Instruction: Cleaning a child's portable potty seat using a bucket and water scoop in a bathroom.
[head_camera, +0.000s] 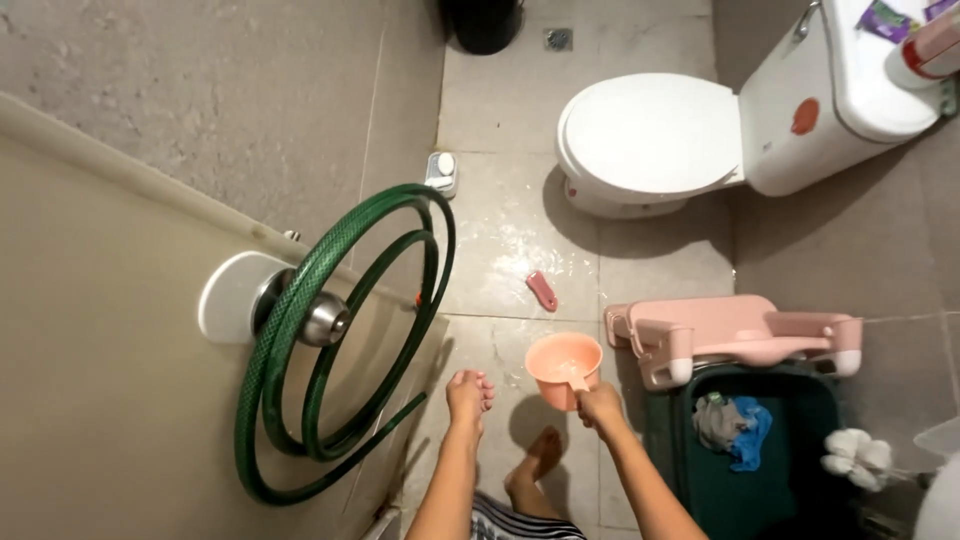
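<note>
My right hand (600, 405) grips the handle of a pink plastic water dipper (563, 362), held level above the wet tiled floor (510, 230); a little water shows inside it. My left hand (468, 395) hovers just left of the dipper with fingers loosely curled and nothing in it. Below the hands one bare foot (540, 462) stands on the tiles.
A coiled green hose (340, 330) hangs on the door knob (325, 320) at left. A white toilet (650, 140) with closed lid stands ahead. A pink child seat (735, 335) rests over a dark green bin (745, 450) holding cloths. A small pink object (541, 290) lies on the floor.
</note>
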